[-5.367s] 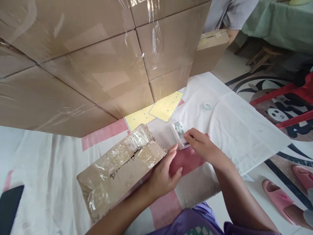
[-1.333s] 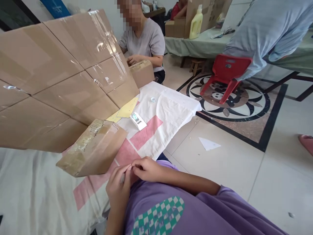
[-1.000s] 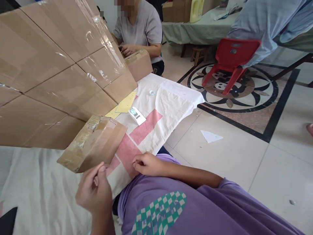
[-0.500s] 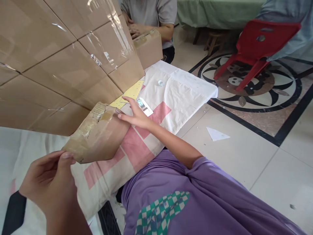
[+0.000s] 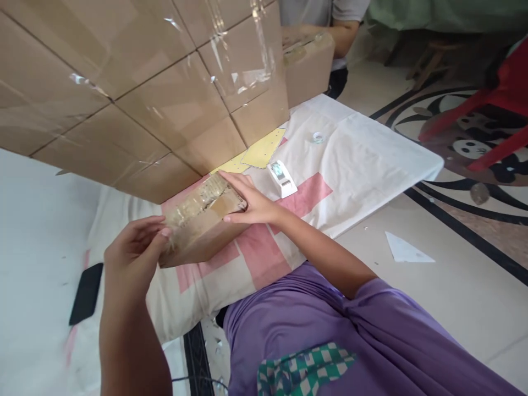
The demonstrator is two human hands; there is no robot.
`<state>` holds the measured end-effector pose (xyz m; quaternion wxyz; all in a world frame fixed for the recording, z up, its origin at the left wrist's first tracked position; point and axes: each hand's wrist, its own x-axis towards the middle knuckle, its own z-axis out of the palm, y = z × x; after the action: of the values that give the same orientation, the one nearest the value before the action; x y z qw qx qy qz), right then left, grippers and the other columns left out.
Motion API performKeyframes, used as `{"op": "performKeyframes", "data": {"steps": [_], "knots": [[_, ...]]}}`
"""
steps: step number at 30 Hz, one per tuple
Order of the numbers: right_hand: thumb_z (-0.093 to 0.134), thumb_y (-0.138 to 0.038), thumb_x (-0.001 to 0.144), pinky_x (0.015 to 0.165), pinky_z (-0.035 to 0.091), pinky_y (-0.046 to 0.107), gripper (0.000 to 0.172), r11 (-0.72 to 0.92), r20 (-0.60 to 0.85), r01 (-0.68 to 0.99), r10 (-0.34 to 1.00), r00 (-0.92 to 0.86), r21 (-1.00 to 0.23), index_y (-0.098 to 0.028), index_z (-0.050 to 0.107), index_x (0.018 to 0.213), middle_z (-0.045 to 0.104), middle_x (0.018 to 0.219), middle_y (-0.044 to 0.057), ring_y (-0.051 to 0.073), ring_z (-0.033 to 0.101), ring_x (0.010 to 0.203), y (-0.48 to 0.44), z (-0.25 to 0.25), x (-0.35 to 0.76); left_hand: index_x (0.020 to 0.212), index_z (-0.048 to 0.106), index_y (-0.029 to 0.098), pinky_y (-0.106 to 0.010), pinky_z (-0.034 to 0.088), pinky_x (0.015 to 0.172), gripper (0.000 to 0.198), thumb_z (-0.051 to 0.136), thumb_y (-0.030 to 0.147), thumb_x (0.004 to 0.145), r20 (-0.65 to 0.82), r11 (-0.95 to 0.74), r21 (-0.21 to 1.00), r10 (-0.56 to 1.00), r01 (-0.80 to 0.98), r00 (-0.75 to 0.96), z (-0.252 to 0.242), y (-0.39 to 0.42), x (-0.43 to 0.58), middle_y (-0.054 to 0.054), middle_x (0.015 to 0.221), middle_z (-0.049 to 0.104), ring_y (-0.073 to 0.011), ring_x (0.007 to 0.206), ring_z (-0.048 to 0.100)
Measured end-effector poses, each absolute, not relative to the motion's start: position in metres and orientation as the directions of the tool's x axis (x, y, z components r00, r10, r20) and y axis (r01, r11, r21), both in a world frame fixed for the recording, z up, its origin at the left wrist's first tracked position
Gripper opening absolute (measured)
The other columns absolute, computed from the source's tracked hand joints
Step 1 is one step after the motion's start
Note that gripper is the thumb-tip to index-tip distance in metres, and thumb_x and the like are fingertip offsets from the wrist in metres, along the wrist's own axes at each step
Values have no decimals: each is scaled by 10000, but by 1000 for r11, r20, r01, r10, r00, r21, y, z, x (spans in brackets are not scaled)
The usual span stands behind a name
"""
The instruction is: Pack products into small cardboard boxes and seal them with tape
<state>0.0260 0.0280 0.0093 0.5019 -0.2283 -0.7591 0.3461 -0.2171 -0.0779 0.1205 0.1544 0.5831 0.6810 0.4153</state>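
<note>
A small taped cardboard box (image 5: 202, 223) lies on a white cloth with pink stripes (image 5: 358, 159). My left hand (image 5: 134, 258) grips the box's near end, fingers curled round its edge. My right hand (image 5: 249, 201) clasps the far end, fingers laid over the top and thumb on the side. Just right of my right hand lies a small white device (image 5: 281, 177) with a greenish label. Yellow sheets (image 5: 264, 149) lie behind it, at the foot of the carton wall.
A wall of stacked, taped cartons (image 5: 136, 82) rises behind the box. Another person (image 5: 338, 22) sits at the back with a carton (image 5: 309, 63). A tape ring (image 5: 317, 137), a dark phone (image 5: 86, 293), a paper scrap (image 5: 406, 250) and a red chair (image 5: 487, 115) lie around.
Both hands came up from my lap to the small box. The left took its near end, the right its far end. The view swung down and left.
</note>
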Motion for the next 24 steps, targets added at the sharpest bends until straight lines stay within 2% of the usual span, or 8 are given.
{"op": "performKeyframes", "data": {"steps": [1,3,6,8,11,14,19,24], "knots": [[804,-544,820,1262,261,520,1017,661,612,-22,680,-404,-750,-228,273,1627,377,1564,152,321,341,1464,29,10,25,1047,730,217,-252,559,796,296,781,352,788,252,-25,730,939,683,-235,124,-75,-221,48,916,742,-123,856,680],[765,-560,852,1271,252,509,883,664,626,-73,656,-421,-744,-239,373,1576,336,1550,148,313,296,1507,31,12,24,1080,725,199,-240,537,810,307,765,362,823,201,-29,705,967,708,-160,131,-68,-229,40,926,731,-113,858,665],[747,-567,867,1272,268,489,603,658,632,-108,645,-429,-745,-225,595,1340,326,1533,140,313,282,1531,31,16,23,1102,723,182,-227,511,775,353,758,410,835,92,-36,703,995,710,-41,139,-52,-239,12,925,726,-128,864,658],[759,-546,863,1268,276,504,504,647,618,-94,660,-428,-756,-216,635,1224,351,1522,144,330,289,1531,29,19,23,1095,729,192,-239,510,734,396,759,483,829,14,-45,700,999,713,49,142,-40,-244,-17,933,734,-158,858,667],[775,-536,848,1265,280,537,502,630,598,-81,677,-430,-772,-238,623,1223,348,1546,137,354,275,1543,28,21,25,1101,729,226,-273,512,693,425,737,557,834,-114,-47,654,981,755,160,148,-26,-246,-35,908,744,-191,817,677],[799,-545,816,1265,293,544,537,613,582,-82,688,-434,-786,-267,617,1238,329,1561,124,358,266,1551,28,21,25,1114,722,255,-292,510,712,391,710,554,863,-195,-54,602,958,796,212,154,-17,-243,-25,882,748,-205,830,681],[809,-527,812,1274,293,536,545,606,577,-82,695,-429,-791,-278,614,1256,321,1563,116,347,255,1561,29,19,24,1094,729,278,-283,479,715,334,716,523,869,-179,-79,561,960,824,214,155,-11,-237,1,856,731,-183,804,658],[802,-551,815,1273,304,543,554,595,559,-63,706,-435,-801,-284,611,1261,326,1571,112,352,247,1566,28,20,24,1083,725,258,-276,444,666,370,729,543,846,-131,-69,561,977,825,171,147,-12,-236,-3,865,707,-163,742,603]]}}
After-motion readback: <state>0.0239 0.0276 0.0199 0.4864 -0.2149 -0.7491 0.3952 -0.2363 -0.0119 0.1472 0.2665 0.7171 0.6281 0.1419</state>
